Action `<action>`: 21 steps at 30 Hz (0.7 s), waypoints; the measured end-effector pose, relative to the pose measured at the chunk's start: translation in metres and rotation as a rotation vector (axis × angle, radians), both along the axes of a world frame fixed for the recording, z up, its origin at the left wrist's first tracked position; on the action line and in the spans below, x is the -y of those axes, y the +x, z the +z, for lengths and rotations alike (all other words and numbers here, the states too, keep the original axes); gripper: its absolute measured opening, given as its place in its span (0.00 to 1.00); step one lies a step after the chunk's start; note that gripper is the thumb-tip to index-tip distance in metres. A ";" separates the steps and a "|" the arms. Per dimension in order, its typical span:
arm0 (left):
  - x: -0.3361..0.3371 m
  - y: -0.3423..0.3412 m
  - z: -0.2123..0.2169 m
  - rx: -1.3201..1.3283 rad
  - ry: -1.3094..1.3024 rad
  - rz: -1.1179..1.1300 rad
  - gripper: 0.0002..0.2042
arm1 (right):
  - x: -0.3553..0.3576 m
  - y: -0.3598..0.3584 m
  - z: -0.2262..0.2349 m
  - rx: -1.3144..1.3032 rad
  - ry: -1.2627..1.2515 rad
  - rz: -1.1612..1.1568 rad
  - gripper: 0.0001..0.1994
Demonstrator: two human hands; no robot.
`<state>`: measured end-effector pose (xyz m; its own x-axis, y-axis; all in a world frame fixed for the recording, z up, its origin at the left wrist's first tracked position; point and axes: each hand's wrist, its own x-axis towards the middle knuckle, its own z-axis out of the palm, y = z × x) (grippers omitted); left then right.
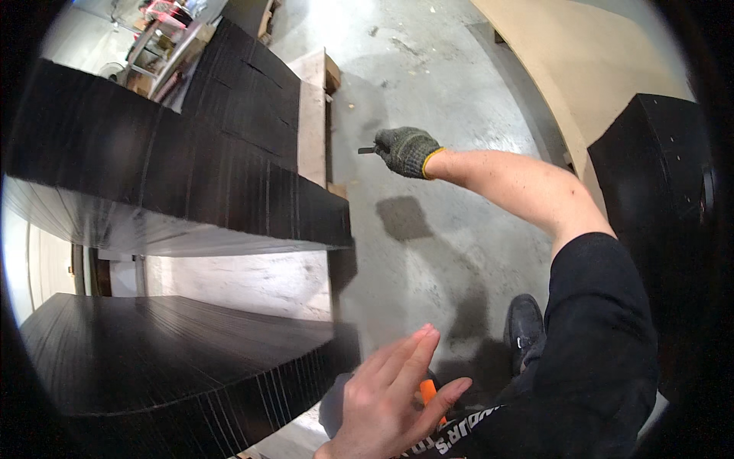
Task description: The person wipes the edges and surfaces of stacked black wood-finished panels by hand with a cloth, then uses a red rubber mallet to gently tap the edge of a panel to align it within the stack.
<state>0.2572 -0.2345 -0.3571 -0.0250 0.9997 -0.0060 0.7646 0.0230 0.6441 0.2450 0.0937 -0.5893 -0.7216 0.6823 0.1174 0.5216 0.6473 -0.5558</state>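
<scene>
My right hand (409, 151), in a dark grey knit glove with a yellow cuff, is stretched out over the grey floor. Its fingers are closed on a small dark flat piece (367, 151) that sticks out to the left; its exact kind does not show. My bare left hand (390, 394) is low in the middle, near my body, with fingers stretched and thumb apart, holding nothing. Behind it, against my dark clothing, part of an orange object (430, 392) shows. Left of my hands stand a far stack of black sheets (229, 172) and a near stack of black sheets (176, 359).
A pale wooden board (237, 279) lies between the two stacks. At the right are a large tan board (589, 61) and another black stack (650, 161). My shoe (525, 329) stands on the grey floor (397, 69). A cluttered shelf (160, 53) is at the far left.
</scene>
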 end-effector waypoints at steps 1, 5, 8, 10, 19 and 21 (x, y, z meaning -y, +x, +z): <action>-0.002 -0.006 -0.008 -0.016 0.020 -0.001 0.25 | -0.003 -0.012 0.003 -0.042 -0.041 -0.050 0.13; -0.023 -0.007 -0.024 0.003 0.058 -0.014 0.26 | -0.020 -0.006 -0.009 -0.102 -0.153 -0.214 0.15; -0.025 0.004 -0.021 0.069 0.004 0.005 0.27 | -0.030 0.009 -0.001 -0.086 -0.183 -0.191 0.16; -0.022 0.012 0.001 0.059 -0.080 0.040 0.28 | -0.046 0.025 0.004 -0.033 -0.099 -0.212 0.16; -0.022 0.004 -0.004 0.018 0.007 -0.111 0.27 | -0.147 0.285 0.011 0.290 0.481 -0.957 0.23; -0.020 0.005 -0.012 0.063 0.081 -0.104 0.27 | -0.151 0.323 -0.009 0.583 0.308 -0.990 0.23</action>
